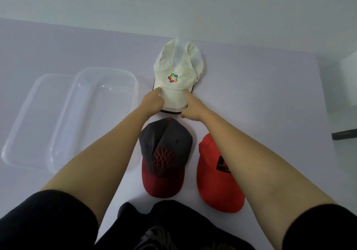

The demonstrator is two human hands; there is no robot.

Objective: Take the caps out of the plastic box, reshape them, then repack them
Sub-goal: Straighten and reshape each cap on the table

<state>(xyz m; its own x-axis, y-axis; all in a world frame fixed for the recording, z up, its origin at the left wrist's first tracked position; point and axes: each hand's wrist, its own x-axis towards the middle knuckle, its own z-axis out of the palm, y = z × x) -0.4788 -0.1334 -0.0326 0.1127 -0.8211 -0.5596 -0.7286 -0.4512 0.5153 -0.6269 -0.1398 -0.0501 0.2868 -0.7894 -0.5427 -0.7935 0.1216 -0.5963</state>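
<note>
Both hands, the left hand (153, 102) and the right hand (191, 109), clamp the brim of the white cap (178, 70).
Arms stretched forward, each hand's fingers curl round one side of the brim. The cap's crown lies near the far edge of the bench (260, 95). The grey-and-red cap (166, 153) and the orange-red cap (214, 182) lie closer in, side by side, and the clear plastic box (136, 83) sits just left. A multicoloured emblem marks the white crown.

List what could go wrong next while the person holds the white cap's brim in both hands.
The left hand and right hand pinch the white cap by its brim; squeezing too hard might crease it.
Its crown looks crumpled; packed so, it may stay misshapen.
The grey cap lies close beneath the wrists and could get nudged.
</note>
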